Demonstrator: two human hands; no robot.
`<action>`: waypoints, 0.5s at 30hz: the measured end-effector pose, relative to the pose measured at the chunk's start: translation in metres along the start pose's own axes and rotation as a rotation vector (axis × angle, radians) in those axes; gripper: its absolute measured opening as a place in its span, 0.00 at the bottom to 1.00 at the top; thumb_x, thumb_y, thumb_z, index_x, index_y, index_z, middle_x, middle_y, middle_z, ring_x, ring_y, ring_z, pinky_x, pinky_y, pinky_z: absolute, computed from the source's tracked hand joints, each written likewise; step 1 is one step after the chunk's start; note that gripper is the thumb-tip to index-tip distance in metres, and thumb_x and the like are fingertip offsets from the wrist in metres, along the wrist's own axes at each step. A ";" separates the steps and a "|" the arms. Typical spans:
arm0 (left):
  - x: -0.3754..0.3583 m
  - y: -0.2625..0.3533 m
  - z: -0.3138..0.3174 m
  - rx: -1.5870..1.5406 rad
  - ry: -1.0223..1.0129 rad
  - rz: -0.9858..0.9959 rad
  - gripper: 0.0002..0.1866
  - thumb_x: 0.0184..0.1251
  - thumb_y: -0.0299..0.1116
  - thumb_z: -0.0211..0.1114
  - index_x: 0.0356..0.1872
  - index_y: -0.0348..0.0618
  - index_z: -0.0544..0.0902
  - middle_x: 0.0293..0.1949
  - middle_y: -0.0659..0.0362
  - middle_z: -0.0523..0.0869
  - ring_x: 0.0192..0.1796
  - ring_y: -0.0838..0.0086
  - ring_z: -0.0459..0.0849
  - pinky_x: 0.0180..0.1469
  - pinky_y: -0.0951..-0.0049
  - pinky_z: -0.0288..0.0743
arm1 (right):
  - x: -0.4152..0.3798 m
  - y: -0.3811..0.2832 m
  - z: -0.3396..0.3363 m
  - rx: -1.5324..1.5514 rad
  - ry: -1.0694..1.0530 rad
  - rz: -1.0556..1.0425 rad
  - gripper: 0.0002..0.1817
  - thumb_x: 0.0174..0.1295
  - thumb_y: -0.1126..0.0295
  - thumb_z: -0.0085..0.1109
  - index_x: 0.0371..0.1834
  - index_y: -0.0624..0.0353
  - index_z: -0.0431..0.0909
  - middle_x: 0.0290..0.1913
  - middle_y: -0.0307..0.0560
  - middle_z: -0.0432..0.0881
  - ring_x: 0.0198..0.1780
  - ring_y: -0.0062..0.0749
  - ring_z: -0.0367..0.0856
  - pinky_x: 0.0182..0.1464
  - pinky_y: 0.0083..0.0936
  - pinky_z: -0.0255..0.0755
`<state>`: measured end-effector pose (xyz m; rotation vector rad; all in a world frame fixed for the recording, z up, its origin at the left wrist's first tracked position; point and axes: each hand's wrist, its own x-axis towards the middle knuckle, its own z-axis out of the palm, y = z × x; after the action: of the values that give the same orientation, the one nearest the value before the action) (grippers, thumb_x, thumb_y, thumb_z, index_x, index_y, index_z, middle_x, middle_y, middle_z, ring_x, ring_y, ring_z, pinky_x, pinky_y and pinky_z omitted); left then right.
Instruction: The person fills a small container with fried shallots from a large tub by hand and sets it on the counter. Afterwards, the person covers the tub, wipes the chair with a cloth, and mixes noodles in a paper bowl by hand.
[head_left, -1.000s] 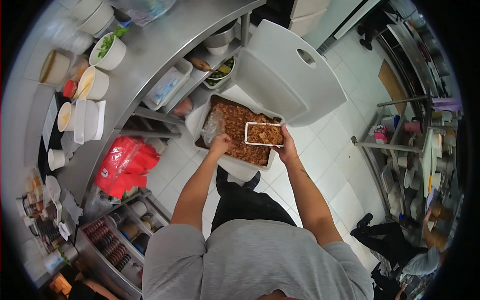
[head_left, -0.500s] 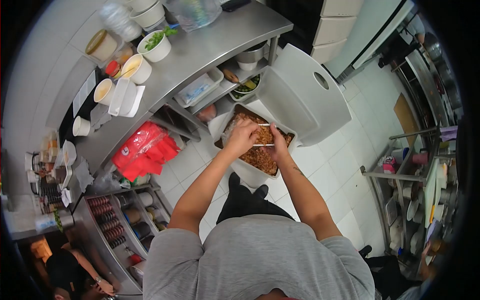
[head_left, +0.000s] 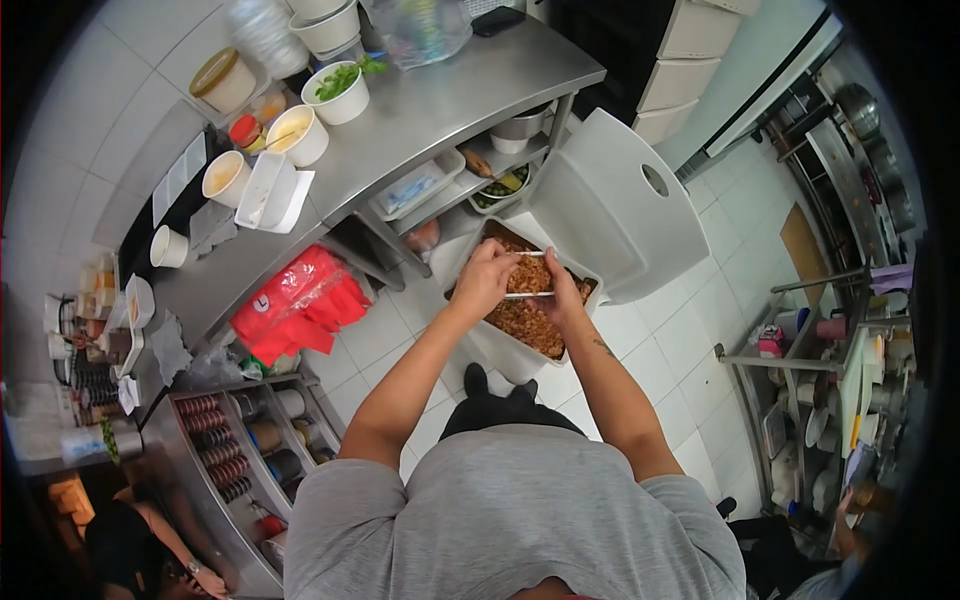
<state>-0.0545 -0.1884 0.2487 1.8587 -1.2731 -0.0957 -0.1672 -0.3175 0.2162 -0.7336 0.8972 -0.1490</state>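
In the head view, my left hand point(head_left: 483, 280) grips the left end of a small white-edged container point(head_left: 530, 294). My right hand point(head_left: 566, 291) is closed around its right end. Brown, crumbly food point(head_left: 528, 276) fills the space between the two white edges. Directly below is a pale, deep bin point(head_left: 510, 362) holding more of the same brown food point(head_left: 525, 328). The container overlaps the bin's contents in this view. My palms and the container's underside are hidden.
A large grey lid point(head_left: 625, 215) leans open behind the bin. To the left runs a steel counter point(head_left: 440, 105) with white tubs point(head_left: 340, 98) on it. A red plastic package point(head_left: 300, 305) lies beneath. Another person's arm point(head_left: 170, 535) shows at lower left; a steel rack point(head_left: 785, 358) stands right.
The surroundings sit slightly lower and further right in view, as the head camera has shifted. Both hands keep their hold on the container over the bin.
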 end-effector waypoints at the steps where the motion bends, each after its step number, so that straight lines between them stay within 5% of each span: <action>1: 0.001 0.002 -0.002 -0.022 0.012 -0.014 0.13 0.58 0.20 0.59 0.44 0.41 0.82 0.38 0.53 0.76 0.39 0.60 0.79 0.41 0.68 0.74 | -0.002 -0.001 0.004 0.002 -0.009 -0.018 0.24 0.60 0.40 0.52 0.47 0.46 0.74 0.43 0.36 0.79 0.42 0.28 0.77 0.32 0.28 0.71; 6: -0.001 -0.001 -0.017 -0.164 0.080 -0.148 0.12 0.59 0.23 0.59 0.44 0.41 0.82 0.41 0.52 0.77 0.44 0.59 0.78 0.45 0.66 0.73 | -0.018 0.001 0.013 0.037 0.018 -0.053 0.24 0.61 0.39 0.51 0.46 0.45 0.74 0.39 0.36 0.80 0.39 0.26 0.78 0.30 0.27 0.70; 15: -0.009 0.036 -0.011 0.235 0.026 0.077 0.18 0.62 0.37 0.60 0.52 0.43 0.78 0.50 0.53 0.77 0.53 0.57 0.73 0.55 0.58 0.65 | -0.009 0.003 -0.013 0.046 -0.096 -0.025 0.24 0.61 0.39 0.51 0.46 0.45 0.75 0.40 0.36 0.81 0.39 0.27 0.78 0.32 0.29 0.70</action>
<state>-0.0796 -0.1785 0.2771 1.9979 -1.3853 0.1243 -0.1834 -0.3185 0.2156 -0.7038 0.7910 -0.1548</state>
